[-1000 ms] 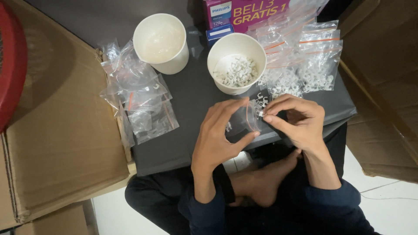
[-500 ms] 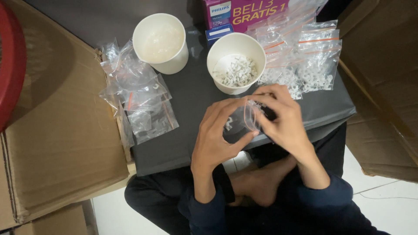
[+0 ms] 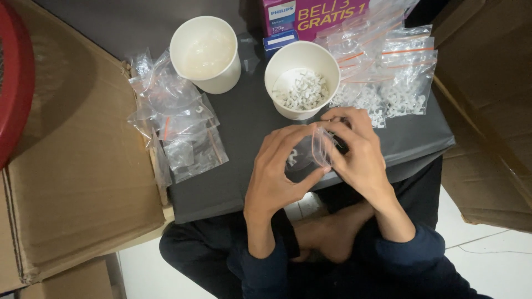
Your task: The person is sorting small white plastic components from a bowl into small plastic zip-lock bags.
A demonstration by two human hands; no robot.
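My left hand (image 3: 277, 177) and my right hand (image 3: 357, 149) together hold a small clear zip bag (image 3: 318, 148) with a red seal strip, a few small white clips showing inside it. Both hands hover over the near edge of a dark grey tabletop (image 3: 249, 116). Just beyond my fingers stands a white paper cup (image 3: 302, 55) with several small white clips (image 3: 302, 91) in it. A second white paper cup (image 3: 206, 52), with nothing visible inside, stands to its left.
A heap of clear bags (image 3: 174, 124) lies at the table's left edge. Filled clear bags of white clips (image 3: 396, 83) lie at the right, a purple box (image 3: 313, 16) behind them. Brown cardboard (image 3: 72, 166) flanks both sides; a red curved object (image 3: 14, 72) is far left.
My right hand has slid left over the bag's top toward my left hand, and the bag now stands more upright between my fingers.
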